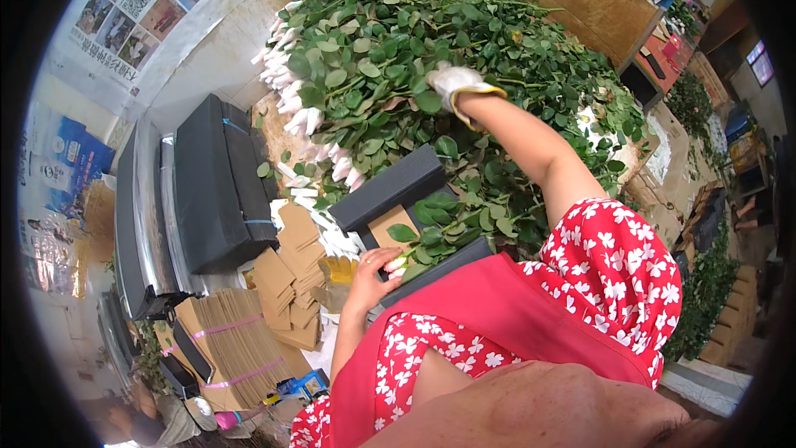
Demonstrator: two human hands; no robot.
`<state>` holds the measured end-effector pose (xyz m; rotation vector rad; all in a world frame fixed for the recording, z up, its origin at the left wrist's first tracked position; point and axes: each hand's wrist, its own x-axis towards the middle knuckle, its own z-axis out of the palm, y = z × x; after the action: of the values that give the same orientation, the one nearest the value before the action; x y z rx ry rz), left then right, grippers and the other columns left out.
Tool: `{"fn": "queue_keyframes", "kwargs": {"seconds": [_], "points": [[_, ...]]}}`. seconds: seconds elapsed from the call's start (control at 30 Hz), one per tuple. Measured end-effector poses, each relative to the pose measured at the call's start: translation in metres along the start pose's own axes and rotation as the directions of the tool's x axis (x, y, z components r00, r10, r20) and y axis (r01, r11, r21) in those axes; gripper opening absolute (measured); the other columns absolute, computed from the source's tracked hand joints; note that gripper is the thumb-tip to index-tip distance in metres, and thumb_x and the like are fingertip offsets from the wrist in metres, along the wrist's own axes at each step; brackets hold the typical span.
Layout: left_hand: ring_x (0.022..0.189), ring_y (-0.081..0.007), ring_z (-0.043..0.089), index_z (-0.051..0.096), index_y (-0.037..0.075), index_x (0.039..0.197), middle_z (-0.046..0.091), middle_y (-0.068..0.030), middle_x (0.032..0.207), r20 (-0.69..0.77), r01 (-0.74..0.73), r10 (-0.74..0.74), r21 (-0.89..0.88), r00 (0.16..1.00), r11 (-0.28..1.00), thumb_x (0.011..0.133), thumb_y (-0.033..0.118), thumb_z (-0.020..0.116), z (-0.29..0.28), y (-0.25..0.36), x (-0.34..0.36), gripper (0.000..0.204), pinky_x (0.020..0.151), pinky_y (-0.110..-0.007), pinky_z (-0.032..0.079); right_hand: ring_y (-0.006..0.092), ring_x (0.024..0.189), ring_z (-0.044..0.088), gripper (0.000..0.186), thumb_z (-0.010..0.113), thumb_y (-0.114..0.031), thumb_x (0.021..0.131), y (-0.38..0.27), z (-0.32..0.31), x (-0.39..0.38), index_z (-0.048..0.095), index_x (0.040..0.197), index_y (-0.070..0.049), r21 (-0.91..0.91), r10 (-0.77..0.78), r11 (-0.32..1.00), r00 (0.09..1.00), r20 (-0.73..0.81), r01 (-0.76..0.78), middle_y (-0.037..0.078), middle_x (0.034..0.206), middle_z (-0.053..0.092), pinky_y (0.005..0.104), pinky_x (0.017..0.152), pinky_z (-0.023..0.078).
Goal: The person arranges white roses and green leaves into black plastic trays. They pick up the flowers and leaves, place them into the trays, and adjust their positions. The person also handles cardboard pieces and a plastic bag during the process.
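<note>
One camera sits on the person's head and looks down and forward, very close to the red flowered top. It bends the edges round like a fish's eye. The big leafy heap fills the top middle, a little further off. No second view is here to share anything.

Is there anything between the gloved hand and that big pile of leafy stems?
Nothing visible. The right hand, in a white glove, is already down among the leaves of the pile of leafy stems. The bare left hand holds a separate stem bunch over the dark tray.
</note>
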<state>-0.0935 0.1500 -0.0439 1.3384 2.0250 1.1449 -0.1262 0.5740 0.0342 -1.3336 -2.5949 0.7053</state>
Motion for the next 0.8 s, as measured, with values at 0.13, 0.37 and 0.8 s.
{"fn": "queue_keyframes", "kwargs": {"seconds": [0.13,0.37,0.8], "points": [[0.114,-0.0283,0.058,0.066,0.008,0.116,0.068,-0.0073,0.117,-0.004,-0.019,0.019,0.028,1.0,0.999,0.063,0.007,0.077,-0.002,-0.006,-0.002,0.054,0.102,-0.039,0.04,0.032,0.101,0.068,0.03,0.063,-0.009,0.082,-0.023,-0.038,-0.026,0.066,0.112,-0.004,-0.48,-0.419,0.724,0.868,0.266,0.496,0.016,0.119,0.066,0.0417,0.083,0.056],[0.113,-0.0279,0.058,0.065,0.009,0.118,0.067,-0.009,0.117,-0.009,-0.022,0.022,0.019,1.0,1.0,0.065,0.008,0.078,0.001,-0.008,-0.001,0.055,0.104,-0.04,0.039,0.0345,0.102,0.065,0.043,0.066,-0.013,0.08,-0.024,-0.141,-0.033,0.06,0.122,-0.013,-0.421,-0.646,0.708,0.76,-0.064,0.567,0.016,0.111,0.068,0.0427,0.087,0.053],[0.113,-0.0296,0.058,0.066,0.007,0.117,0.067,-0.009,0.118,-0.02,0.001,-0.001,0.011,1.0,1.0,0.065,0.009,0.077,0.001,-0.004,-0.004,0.054,0.103,-0.04,0.04,0.0352,0.098,0.066,0.049,0.059,-0.018,0.083,0.018,-0.042,-0.105,0.052,0.131,-0.008,-0.186,-0.659,0.74,0.752,-0.005,0.647,0.019,0.124,0.061,0.0422,0.086,0.052]]}}
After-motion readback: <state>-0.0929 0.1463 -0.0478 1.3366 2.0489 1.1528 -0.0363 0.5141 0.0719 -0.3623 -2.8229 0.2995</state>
